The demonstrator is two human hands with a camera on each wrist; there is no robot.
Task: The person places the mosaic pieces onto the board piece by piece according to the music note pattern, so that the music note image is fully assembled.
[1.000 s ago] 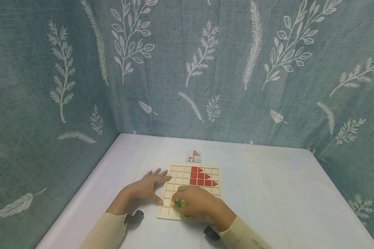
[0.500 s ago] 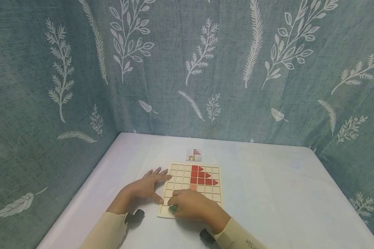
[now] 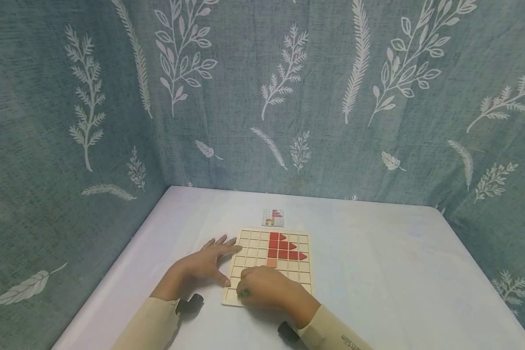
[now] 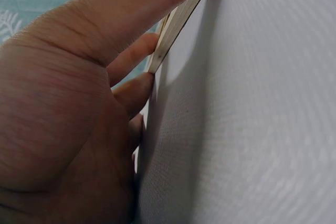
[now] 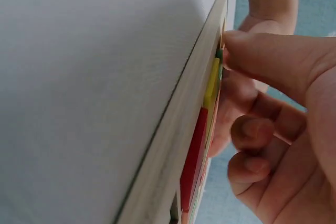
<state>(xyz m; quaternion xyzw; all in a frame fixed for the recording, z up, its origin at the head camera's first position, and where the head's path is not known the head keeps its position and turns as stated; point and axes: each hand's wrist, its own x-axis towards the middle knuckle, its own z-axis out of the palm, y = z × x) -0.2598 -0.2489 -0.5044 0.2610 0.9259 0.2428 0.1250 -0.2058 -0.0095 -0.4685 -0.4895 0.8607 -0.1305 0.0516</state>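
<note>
Green puzzle piece (image 3: 243, 293) is pinched by right hand (image 3: 267, 288) at near-left corner of wooden grid board (image 3: 304, 238), steadied by flat, relaxed left hand (image 3: 203, 265).

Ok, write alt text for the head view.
Right hand pinches a green piece at the near-left corner of a wooden grid board; left hand lies flat against its left edge. Red tiles fill upper cells.

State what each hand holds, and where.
Right hand pinches a small green tile by its edge; left hand holds nothing, resting flat.
</note>
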